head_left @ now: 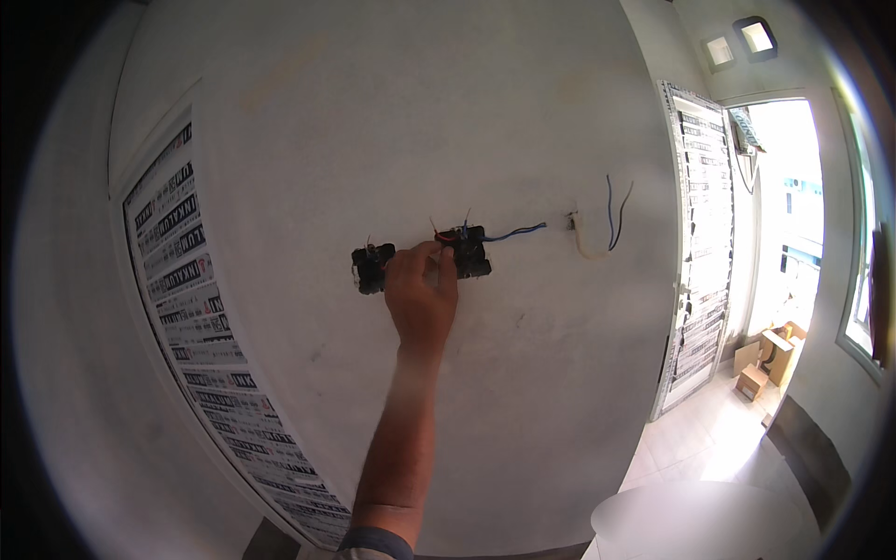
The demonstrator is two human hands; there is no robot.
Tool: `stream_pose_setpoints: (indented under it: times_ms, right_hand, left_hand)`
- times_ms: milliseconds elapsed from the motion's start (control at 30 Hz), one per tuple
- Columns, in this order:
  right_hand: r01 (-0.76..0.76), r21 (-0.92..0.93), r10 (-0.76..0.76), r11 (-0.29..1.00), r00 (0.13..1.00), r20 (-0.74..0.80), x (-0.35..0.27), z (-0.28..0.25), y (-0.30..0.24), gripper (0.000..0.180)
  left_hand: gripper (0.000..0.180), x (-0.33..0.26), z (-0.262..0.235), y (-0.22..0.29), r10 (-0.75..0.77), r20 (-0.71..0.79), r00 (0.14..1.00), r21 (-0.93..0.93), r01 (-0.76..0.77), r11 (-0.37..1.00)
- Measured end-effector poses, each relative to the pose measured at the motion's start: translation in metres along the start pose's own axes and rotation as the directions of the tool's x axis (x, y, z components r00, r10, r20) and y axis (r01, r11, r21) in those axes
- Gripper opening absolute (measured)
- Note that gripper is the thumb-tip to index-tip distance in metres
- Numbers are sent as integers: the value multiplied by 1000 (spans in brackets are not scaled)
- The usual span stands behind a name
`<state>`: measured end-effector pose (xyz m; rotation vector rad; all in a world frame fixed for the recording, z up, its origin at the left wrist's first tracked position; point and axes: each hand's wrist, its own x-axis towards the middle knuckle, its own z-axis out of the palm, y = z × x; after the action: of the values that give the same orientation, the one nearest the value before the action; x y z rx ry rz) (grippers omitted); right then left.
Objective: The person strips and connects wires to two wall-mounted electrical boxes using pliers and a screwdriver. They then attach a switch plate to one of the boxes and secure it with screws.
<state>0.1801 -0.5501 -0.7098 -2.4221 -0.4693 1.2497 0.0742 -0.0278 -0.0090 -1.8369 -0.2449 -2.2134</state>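
My left hand is raised to the pale wall, its back toward me and its fingers curled together. The thumb and fingertips meet the left side of a black wall box, beside a short red wire. What they pinch is hidden. Blue wires stick out of this box to the right. Left of the hand sits a second black wall box with short thin wire ends at its top. My right hand is out of view.
Farther right, a whitish cable hangs from a small wall hole, ending in blue and dark wires. A film-covered door stands open, with cardboard boxes outside. Another film-covered panel is left. A blurred, rounded white surface lies lower right.
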Motion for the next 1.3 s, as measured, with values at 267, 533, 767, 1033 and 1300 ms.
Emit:
stream_pose_setpoints:
  times_ms: [267, 533, 767, 1033, 1300]
  right_hand:
    - [13, -7, -13, 1000, 1000, 1, 6, 1, 4, 18]
    - [27, -8, -27, 1000, 1000, -9, 7, 2, 4, 18]
    - [54, -19, -54, 998, 999, 0, 6, 3, 6, 19]
    - [126, -52, -124, 991, 992, 32, -1, 18, 27, 19]
    - [456, -71, -455, 887, 890, 23, 22, 80, 88, 19]
  left_hand:
    - [20, 12, 2, 5, -49, 14, 999, -11, 49, 999]
    - [13, 0, 15, 2, -19, -64, 998, -99, 13, 995]
    - [12, 7, 11, 0, -36, -75, 997, -116, 27, 993]
    - [9, -75, -61, 32, -112, 184, 977, -133, 138, 982]
    - [50, -432, -246, 79, -532, 774, -344, 610, 633, 478]
